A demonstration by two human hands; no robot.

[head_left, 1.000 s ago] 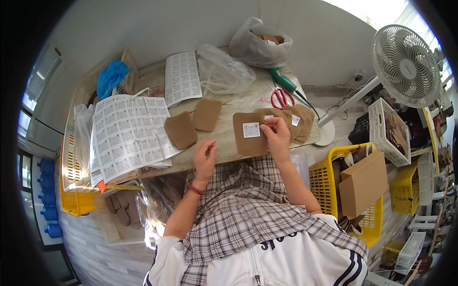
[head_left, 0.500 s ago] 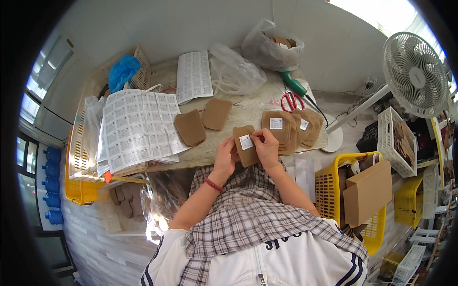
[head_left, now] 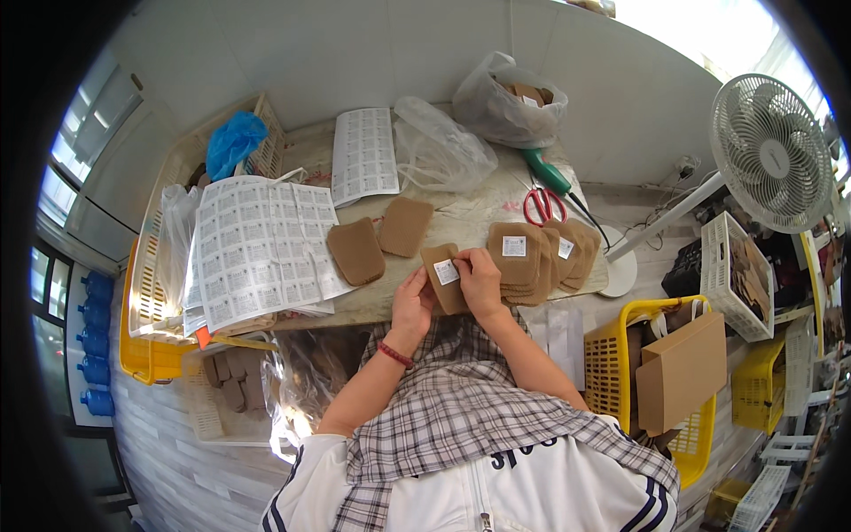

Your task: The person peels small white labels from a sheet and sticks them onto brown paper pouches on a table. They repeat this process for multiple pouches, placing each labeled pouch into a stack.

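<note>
A brown pad with rounded corners (head_left: 452, 299) is held at the table's near edge, tilted slightly, with a small white printed label (head_left: 446, 271) on its upper part. My left hand (head_left: 413, 303) closes on the pad's left edge, some of its fingers hidden behind it. The fingers of my right hand (head_left: 480, 282) are pinched at the pad's right edge, beside the label. To the right lies a stack of similar pads (head_left: 516, 272), a label on its top piece, and more labelled pads (head_left: 581, 253) fan out beside it. Left of my hands lie two plain pads (head_left: 356, 251), (head_left: 406, 226).
Label sheets (head_left: 257, 244) cover the table's left side; another sheet (head_left: 364, 155) lies farther back. Beyond are a clear bag (head_left: 441, 146), a filled plastic bag (head_left: 510, 111), red-handled scissors (head_left: 543, 207) and a green-handled tool (head_left: 548, 171). A fan (head_left: 769, 151) and yellow basket (head_left: 605, 359) stand right.
The held pad and both hands have shifted a little left, and the pad tilts more. My right fingers have moved from the label to the pad's right edge. The whole view has dipped slightly.
</note>
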